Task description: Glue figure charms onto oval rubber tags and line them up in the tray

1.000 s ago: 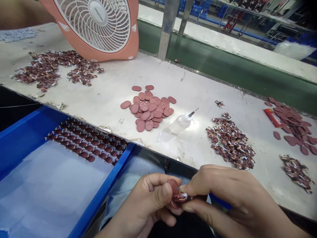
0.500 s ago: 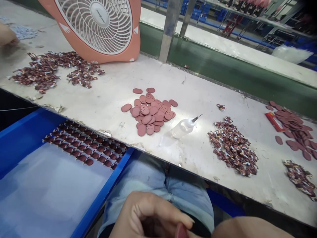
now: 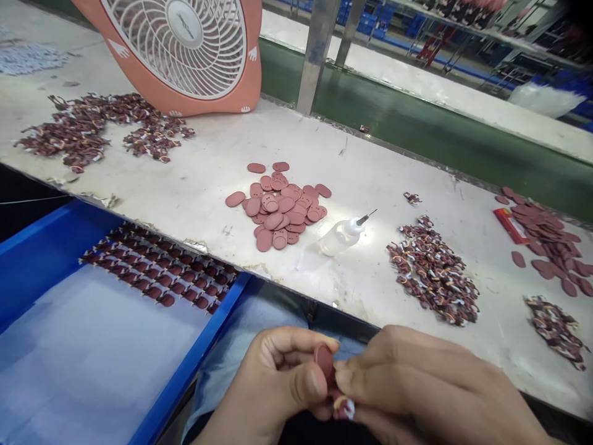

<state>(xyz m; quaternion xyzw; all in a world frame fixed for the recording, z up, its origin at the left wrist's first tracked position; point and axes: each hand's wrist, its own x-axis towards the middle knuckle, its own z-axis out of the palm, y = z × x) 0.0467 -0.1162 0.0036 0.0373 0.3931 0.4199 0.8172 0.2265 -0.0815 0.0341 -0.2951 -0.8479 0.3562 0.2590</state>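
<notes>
My left hand and my right hand meet low in front of me, below the table's edge. Together they pinch a small reddish oval piece with a darker bit under it. Both hands have curled fingers. On the table beyond lies a pile of matching reddish oval pieces. A small clear squeeze bottle with a needle tip lies on its side beside that pile.
A blue tray at my left holds rows of dark red finished pieces on white paper. Heaps of dark small parts lie right and far left. An orange fan stands at the back. More ovals sit far right.
Half a second ago my hands were lower, mostly out of view; now they have risen back into view, pinching the oval piece as they did a second ago.
</notes>
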